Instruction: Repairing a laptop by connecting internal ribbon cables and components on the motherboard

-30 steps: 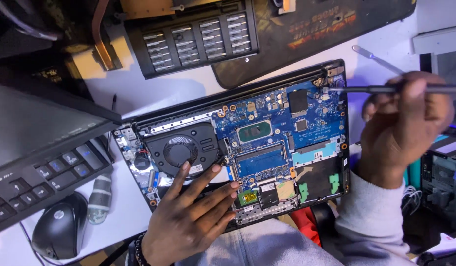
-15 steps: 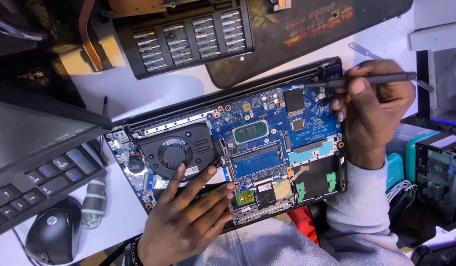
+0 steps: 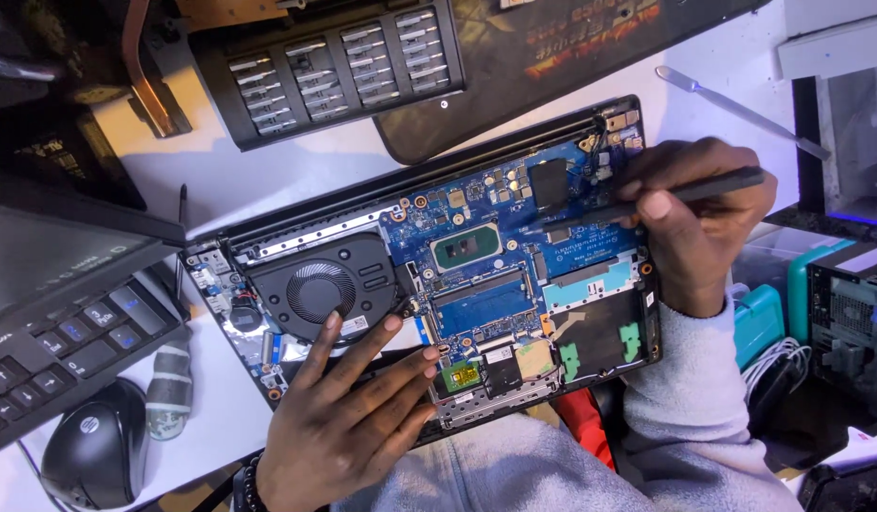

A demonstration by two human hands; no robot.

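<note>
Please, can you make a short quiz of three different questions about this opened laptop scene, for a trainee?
1. True or false: the right hand holds a dark slim tool over the blue circuit board.
2. Where does the left hand rest?
A. on the mouse
B. on the open laptop, near the round fan
C. on the keyboard
3. Fill in: the bit set tray lies ___ the laptop in the picture.

Key:
1. true
2. B
3. above

Bright, sharp, bluish-tinted overhead light
</note>
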